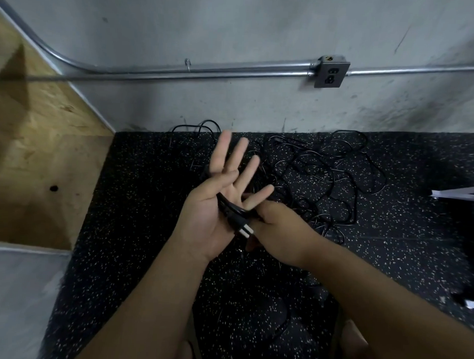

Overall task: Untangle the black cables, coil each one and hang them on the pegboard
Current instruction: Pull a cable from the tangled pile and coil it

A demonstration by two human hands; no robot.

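Head view: left hand (216, 205) spread under a black cable (227, 208), right hand (277, 226) grip pinching it.

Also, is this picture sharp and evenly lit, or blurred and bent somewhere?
Head view: dim light; wide-angle bows the metal conduit; the plywood panel is blurred; the black cables nearly vanish against the speckled floor; the plug on the left hand is clear.

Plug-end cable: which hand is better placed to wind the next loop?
Right. The right hand pinches the cable beside its plug and can lead it round. The left hand lies palm up, fingers straight, with the cable across it, probably serving as the form.
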